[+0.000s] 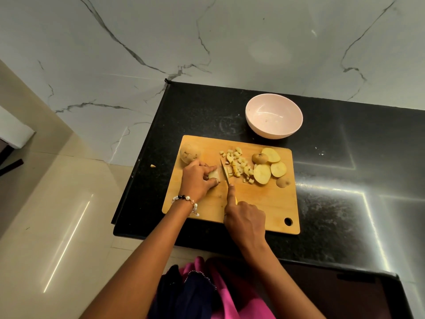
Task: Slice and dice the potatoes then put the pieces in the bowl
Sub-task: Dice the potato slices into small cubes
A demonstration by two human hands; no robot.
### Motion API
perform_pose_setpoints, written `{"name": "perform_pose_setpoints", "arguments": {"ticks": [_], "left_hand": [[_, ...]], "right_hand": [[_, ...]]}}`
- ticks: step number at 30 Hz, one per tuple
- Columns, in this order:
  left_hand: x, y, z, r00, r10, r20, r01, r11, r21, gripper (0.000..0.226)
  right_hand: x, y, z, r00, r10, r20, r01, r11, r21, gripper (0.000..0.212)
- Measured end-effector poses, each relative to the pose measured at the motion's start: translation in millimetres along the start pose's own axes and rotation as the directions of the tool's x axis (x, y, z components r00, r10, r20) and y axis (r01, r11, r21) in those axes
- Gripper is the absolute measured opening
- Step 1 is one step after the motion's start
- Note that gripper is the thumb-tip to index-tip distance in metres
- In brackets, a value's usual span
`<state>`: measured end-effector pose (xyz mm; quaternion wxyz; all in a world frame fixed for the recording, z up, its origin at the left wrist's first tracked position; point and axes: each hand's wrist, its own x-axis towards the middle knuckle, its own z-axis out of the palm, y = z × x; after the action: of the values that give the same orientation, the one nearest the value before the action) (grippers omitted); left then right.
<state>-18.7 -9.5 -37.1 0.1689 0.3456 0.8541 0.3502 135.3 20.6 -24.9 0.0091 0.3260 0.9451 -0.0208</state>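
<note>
On the wooden cutting board (264, 203), my left hand (197, 178) grips a potato piece (213, 174) with curled fingers. My right hand (243, 217) holds a knife (225, 172), index finger laid along its spine, the blade just right of that piece. A pile of diced potato (238, 165) lies in the board's middle. Several potato slices (269, 168) sit at the right, with an end piece (283, 181) near the edge. A whole potato (189, 153) rests at the board's far left. The pink bowl (273, 117) stands behind the board and looks empty.
The board lies on a black stone counter (345, 180) whose left edge drops to a tiled floor. A small potato scrap (152, 166) lies on the counter left of the board. A marble wall rises behind.
</note>
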Motion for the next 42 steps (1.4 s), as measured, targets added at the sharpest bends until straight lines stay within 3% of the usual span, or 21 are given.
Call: {"name": "perform_pose_setpoints", "arguments": {"ticks": [10,17,20,25,30,35,38,42], "left_hand": [[-2,-2,2,0.999,-0.008,-0.047,0.01,0.998,0.055,0.048],[7,3,-2,0.999,0.032,0.038,-0.041,0.966,0.254,0.045],[8,0,-3,0.999,0.04,0.034,-0.047,0.971,0.234,0.044],[8,0,-5,0.999,0.031,0.013,-0.033,0.976,0.216,0.041],[3,-3,-4,0.999,0.04,-0.008,-0.039,0.985,0.165,0.041],[-1,-8,1,0.998,0.053,-0.037,-0.048,0.99,0.129,0.04],[-3,-9,0,0.997,0.04,-0.066,-0.032,0.993,0.113,0.043],[-10,-12,0,0.993,0.044,-0.112,-0.036,0.997,0.066,0.042]], "right_hand": [[-5,-10,-14,0.994,0.038,0.098,-0.053,0.987,0.151,0.058],[-2,-15,-5,1.0,-0.008,0.017,0.005,0.992,0.125,0.061],[2,-21,-4,0.999,0.016,0.034,-0.017,1.0,0.021,0.069],[19,-32,-4,1.0,0.013,-0.028,-0.011,0.999,0.049,0.066],[-10,-22,4,1.0,-0.025,0.004,0.025,0.995,0.098,0.072],[-18,-9,5,0.998,-0.006,0.069,0.009,0.999,-0.051,0.071],[-1,-7,3,0.999,-0.022,-0.037,0.022,1.0,-0.002,0.065],[7,-3,-7,1.0,0.018,0.02,-0.02,0.998,0.065,0.06]]}}
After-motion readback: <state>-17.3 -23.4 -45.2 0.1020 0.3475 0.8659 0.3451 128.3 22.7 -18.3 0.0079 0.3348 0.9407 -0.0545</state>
